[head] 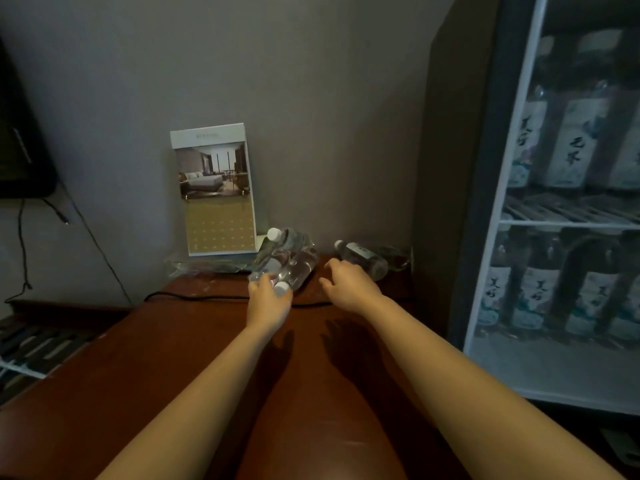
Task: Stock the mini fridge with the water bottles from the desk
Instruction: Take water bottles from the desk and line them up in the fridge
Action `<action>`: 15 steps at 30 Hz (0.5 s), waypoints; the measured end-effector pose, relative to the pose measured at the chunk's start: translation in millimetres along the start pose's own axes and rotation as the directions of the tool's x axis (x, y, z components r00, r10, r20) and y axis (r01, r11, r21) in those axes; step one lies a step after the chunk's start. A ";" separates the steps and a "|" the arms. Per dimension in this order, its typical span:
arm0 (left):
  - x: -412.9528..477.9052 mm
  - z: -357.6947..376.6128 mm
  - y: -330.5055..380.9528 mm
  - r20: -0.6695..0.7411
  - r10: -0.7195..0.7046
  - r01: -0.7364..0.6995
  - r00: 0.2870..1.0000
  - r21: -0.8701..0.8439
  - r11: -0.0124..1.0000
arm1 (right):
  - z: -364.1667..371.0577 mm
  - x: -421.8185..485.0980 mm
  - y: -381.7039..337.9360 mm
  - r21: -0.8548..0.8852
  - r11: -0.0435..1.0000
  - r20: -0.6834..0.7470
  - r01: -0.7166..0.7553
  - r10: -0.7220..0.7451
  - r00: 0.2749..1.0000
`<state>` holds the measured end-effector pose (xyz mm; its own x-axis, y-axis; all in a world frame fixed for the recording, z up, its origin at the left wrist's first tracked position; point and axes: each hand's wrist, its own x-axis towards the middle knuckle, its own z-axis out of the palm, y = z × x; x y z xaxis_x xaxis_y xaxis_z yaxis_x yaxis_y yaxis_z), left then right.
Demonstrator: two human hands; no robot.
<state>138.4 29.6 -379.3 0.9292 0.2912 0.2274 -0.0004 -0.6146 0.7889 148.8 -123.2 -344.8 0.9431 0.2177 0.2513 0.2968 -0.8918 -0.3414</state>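
Red-brown wood desk (194, 341) has a heap of water bottles (294, 251) at 12 o'clock, just beside a picture card (214, 188) at 11. Left hand (268, 303) has its fingers curled round the capped end of one heap bottle (294, 275). Right hand (349, 287) has fingers apart and loose, holding nothing, with a lone bottle (363, 259) lying at its 1 o'clock; mini fridge (509, 174), with labelled bottles inside, stands at 3 o'clock.
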 end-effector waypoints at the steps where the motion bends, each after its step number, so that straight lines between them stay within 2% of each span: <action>1: 10.3 3.4 -1.2 0.003 -0.013 0.013 1.000 0.023 1.000 | 3.1 9.6 1.0 0.009 1.000 0.009 -0.014 0.014 1.000; 5: 41.8 16.2 -7.1 0.061 -0.045 0.038 0.997 0.105 0.994 | 18.5 41.5 5.7 0.045 0.997 0.067 -0.061 0.058 0.996; 8: 54.7 26.5 -10.2 0.127 -0.021 0.010 0.992 0.091 0.996 | 28.6 60.0 9.7 0.062 0.994 0.126 -0.091 0.082 0.989; 12: 64.7 36.9 -14.6 0.103 -0.004 -0.017 0.995 0.197 0.980 | 41.0 73.4 13.8 0.097 0.989 0.216 -0.111 0.088 0.972; 15: 68.4 41.5 -22.1 0.078 -0.068 0.044 0.995 0.278 0.959 | 50.4 74.9 17.0 0.135 0.983 0.248 -0.124 0.087 0.965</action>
<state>217.3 32.7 -404.9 0.9530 0.2747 0.1277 0.1436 -0.7808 0.6080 232.0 -102.1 -377.4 0.9730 0.2305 -0.0120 0.1953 -0.8502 -0.4889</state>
